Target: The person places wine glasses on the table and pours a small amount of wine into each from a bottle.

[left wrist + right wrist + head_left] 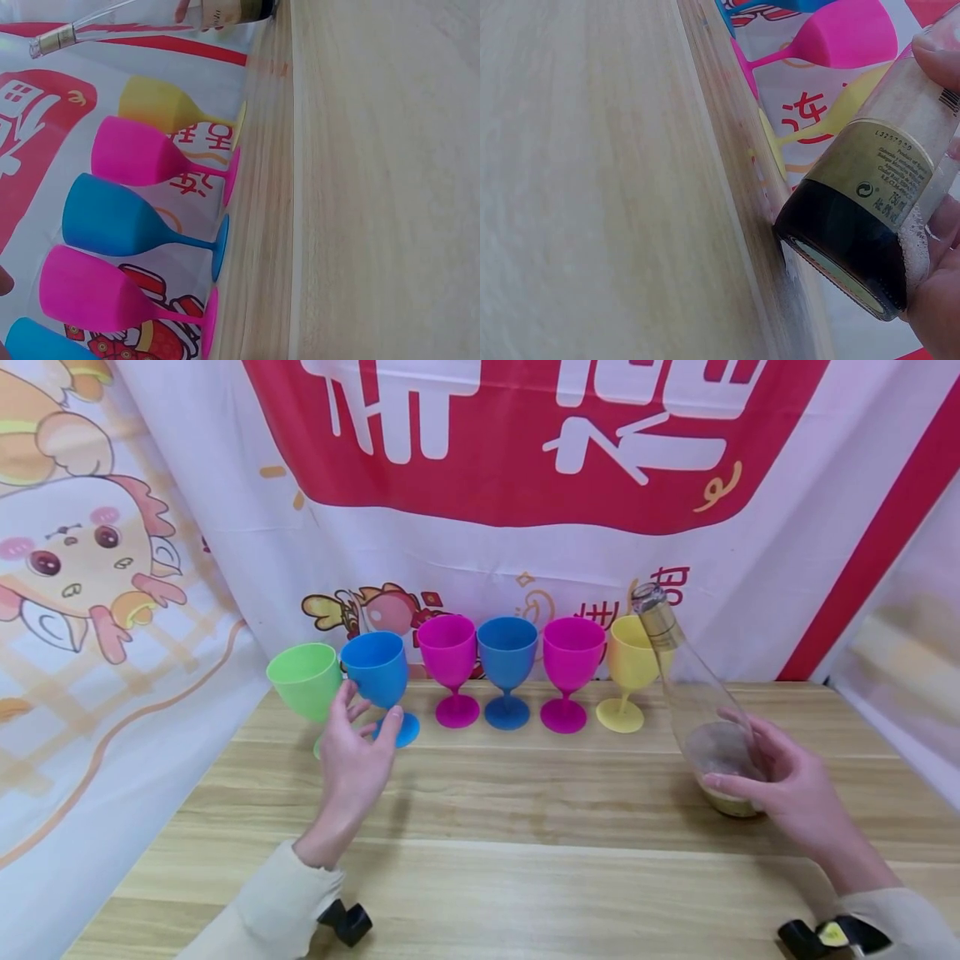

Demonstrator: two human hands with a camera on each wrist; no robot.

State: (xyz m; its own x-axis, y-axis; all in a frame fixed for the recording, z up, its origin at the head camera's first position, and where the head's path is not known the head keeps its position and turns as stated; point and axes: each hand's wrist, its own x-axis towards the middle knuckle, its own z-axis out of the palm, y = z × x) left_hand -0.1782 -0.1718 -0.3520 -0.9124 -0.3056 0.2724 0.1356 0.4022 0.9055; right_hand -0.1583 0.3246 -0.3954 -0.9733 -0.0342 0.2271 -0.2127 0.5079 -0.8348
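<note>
In the head view my left hand [356, 756] is beside the left blue goblet [378, 672], thumb and fingers spread apart just in front of its bowl. A light green goblet [303, 677] stands to the left, its stem mostly hidden by that hand. My right hand [795, 777] grips a clear glass wine bottle [693, 681] around its lower body. The bottle leans with its neck to the left and its base low over the table. In the right wrist view, a gold label [874, 169] wraps the bottle, with a dark band below it and bubbles alongside.
Rightward along the table's back run a magenta goblet [447, 652], a second blue goblet [507, 652], another magenta goblet [572, 656] and a yellow goblet [630, 660], all upright. Behind them hangs a printed cloth [480, 568]. The wooden table [525, 893] extends in front.
</note>
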